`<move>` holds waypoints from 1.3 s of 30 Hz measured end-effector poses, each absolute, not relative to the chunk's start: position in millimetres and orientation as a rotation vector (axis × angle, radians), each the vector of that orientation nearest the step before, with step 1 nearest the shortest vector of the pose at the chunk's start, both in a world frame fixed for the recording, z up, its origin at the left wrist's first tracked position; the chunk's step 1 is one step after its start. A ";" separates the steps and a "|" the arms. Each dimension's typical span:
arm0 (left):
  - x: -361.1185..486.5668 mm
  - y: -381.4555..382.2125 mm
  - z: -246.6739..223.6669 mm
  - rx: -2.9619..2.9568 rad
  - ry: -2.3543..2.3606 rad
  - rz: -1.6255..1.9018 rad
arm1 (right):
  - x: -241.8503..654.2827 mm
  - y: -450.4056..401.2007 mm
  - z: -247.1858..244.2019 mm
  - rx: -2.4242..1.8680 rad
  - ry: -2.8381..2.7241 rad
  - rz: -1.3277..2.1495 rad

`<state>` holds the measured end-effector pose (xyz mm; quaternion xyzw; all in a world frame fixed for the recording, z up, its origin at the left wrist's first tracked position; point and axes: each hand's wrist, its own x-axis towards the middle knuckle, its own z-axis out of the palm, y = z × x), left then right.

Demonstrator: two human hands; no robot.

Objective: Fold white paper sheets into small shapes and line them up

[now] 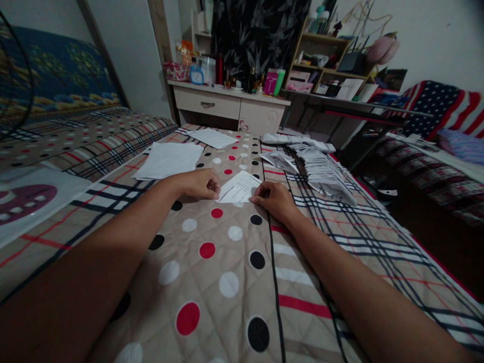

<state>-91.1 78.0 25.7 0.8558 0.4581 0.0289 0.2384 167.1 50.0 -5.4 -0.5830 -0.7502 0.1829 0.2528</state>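
A partly folded sheet of printed paper (242, 185) lies on the dotted bedspread (229, 232) in front of me. At its left edge, my left hand (204, 183) has its fingers curled and pressed together on the paper. My right hand (273, 197) pinches the paper's lower right corner between thumb and forefinger. Behind my left hand rests a stack of white sheets (168, 160), and another flat sheet (213, 137) lies farther back. To the right is a long row of folded papers (325, 170), with a loose folded piece (280, 160) beside it.
A white bag with a purple print (34, 199) lies at the left edge. A dresser (223, 106) crowded with bottles and a blue clock (196, 73) stands beyond the bed. Shelves and a table (340, 103) are at the back right, near a second bed (434, 176).
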 end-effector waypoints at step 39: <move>-82.0 76.5 7.1 2.277 1.679 0.213 | 171.3 54.2 -8.3 -1.594 -2.052 0.141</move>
